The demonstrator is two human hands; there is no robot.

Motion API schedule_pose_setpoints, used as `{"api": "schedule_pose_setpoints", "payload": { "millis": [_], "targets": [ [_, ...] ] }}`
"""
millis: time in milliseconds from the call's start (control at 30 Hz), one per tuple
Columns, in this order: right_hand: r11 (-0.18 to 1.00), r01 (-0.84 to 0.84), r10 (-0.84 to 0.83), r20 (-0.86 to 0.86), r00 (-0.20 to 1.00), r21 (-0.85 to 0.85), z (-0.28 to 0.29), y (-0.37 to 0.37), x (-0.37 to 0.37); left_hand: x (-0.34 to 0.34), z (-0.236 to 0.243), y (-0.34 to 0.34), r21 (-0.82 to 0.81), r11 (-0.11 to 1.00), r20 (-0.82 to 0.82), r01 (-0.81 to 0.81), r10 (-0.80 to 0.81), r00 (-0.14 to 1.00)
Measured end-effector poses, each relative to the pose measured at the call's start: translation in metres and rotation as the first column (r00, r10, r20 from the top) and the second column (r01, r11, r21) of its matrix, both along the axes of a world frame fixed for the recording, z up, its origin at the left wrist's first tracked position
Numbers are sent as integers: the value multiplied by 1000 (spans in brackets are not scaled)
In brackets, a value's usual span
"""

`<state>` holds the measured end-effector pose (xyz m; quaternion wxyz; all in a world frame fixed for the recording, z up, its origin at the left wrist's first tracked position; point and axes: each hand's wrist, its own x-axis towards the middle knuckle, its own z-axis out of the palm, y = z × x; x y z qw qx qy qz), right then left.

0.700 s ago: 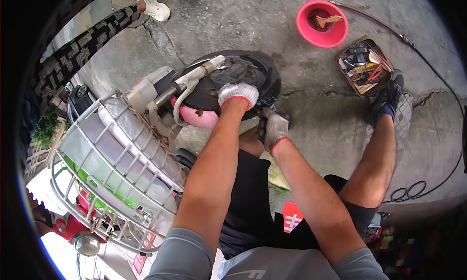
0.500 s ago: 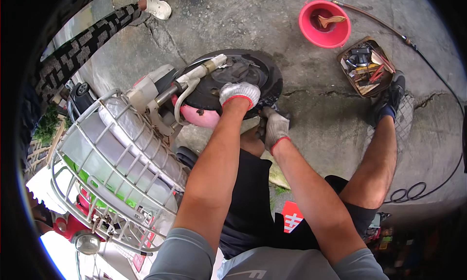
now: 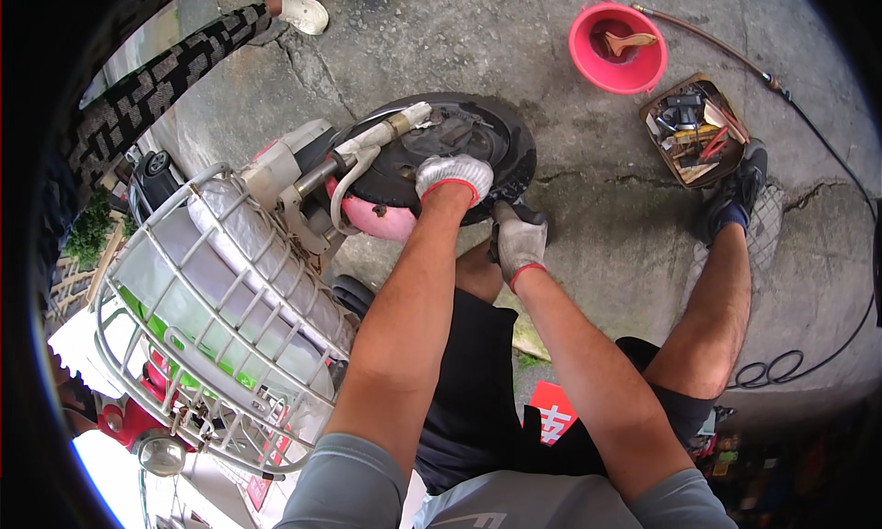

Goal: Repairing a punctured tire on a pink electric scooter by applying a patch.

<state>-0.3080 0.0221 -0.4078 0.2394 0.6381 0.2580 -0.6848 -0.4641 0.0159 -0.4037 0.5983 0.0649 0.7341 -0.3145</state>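
A motor scooter's front wheel, with a black tyre (image 3: 513, 129), is turned with its side facing up in front of me. My left hand (image 3: 454, 177), in a white knitted glove with a red cuff, presses on the near part of the wheel; its fingers are hidden beyond the knuckles. At the tyre's near right edge, my right hand (image 3: 519, 236) wears a grey-stained glove, its fingers curled over the rubber. A white fork leg (image 3: 377, 134) lies across the wheel's left side. Below it shows a pink fender (image 3: 381, 219).
A white wire basket (image 3: 220, 336) with bags stands at left. A pink bucket (image 3: 588, 56) holding a wooden-handled brush (image 3: 629, 42), a tool tray (image 3: 675, 157) and a black hose (image 3: 831, 143) lie at right. Another person's white shoe (image 3: 303, 10) is at the far left.
My right hand has shifted slightly, and its fingers have moved up against the tyre's edge. The left hand stays on the wheel. The whole view has moved a little.
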Motion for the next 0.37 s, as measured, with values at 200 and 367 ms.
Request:
{"api": "schedule_pose_setpoints", "payload": {
  "millis": [200,367],
  "targets": [
    [659,-338,544,-116,831,672,16,-1,5,-3,5,-10,25,998,50,63,-64,997],
    [664,-364,629,-225,744,653,21,25,8,6,28,5,56,991,-31,123,-121,992]
  ]
}}
